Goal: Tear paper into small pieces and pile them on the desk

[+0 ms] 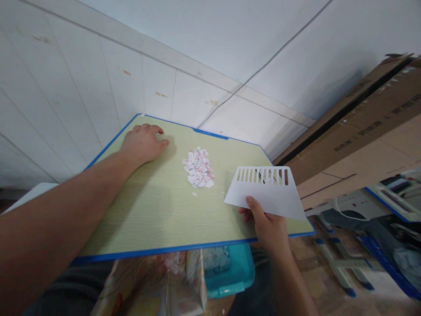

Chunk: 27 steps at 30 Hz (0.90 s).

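A heap of torn paper scraps [198, 169], white and pale pink, lies on the middle of the pale green desktop [158, 210]. One small scrap rests just in front of it. To the left of the heap is my left hand [143, 142], its fingers loosely curved, thumb and forefinger apart and nothing between them. My right hand [268, 224] grips a white slotted plastic scraper [263, 193] by its solid lower part, thumb on top. The scraper is held over the desk's right side, its row of slots facing away from me, apart from the heap.
Below the desk's blue front edge stand a teal plastic tub [230, 272] with bits inside and a patterned bag [158, 285]. Tall cardboard boxes [362, 127] lean at the right. A white panelled wall [158, 83] with a cable [263, 66] runs behind the desk.
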### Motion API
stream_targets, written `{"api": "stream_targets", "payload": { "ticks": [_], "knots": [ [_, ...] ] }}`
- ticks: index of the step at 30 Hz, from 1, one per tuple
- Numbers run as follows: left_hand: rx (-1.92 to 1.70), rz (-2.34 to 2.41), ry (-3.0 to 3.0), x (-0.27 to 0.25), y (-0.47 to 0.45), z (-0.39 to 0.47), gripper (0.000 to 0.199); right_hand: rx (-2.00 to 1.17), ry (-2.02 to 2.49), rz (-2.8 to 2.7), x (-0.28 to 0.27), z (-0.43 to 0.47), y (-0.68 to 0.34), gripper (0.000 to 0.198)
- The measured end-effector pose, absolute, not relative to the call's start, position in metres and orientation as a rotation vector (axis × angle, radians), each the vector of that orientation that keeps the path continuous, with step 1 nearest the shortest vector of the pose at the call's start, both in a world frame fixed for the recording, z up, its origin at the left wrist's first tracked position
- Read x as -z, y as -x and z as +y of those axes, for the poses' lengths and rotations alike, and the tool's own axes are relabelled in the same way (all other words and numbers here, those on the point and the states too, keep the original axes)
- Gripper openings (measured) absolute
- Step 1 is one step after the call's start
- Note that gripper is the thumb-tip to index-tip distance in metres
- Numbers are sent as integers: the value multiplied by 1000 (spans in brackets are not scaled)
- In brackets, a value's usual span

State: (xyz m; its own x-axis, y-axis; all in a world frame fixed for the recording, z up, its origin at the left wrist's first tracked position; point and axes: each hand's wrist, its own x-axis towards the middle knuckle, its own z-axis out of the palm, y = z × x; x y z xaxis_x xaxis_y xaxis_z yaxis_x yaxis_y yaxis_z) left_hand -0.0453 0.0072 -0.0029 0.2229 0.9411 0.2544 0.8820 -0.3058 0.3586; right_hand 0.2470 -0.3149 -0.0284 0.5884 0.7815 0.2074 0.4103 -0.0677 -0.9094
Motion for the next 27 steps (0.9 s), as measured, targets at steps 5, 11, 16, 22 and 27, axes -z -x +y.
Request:
{"api": "stream_targets", "payload": {
  "ticks": [5,11,16,22,27],
  "knots": [
    [-669,1748,-2342,4,45,7,66,-509,1667,-1044,27,-318,-236,56],
    [-630,1772,-2334,1,45,4,68,-506,1638,-1065,21,-321,-215,54],
    [-622,1780,-2340,-1,43,3,67,-530,1637,-1107,25,-319,-220,56],
    [-573,1813,-2385,0,43,4,64,-641,1618,-1206,21,-318,-231,53],
    [-612,1797,-2400,4,45,9,63,-634,1589,-1141,13,-325,-214,50]
  ]
}}
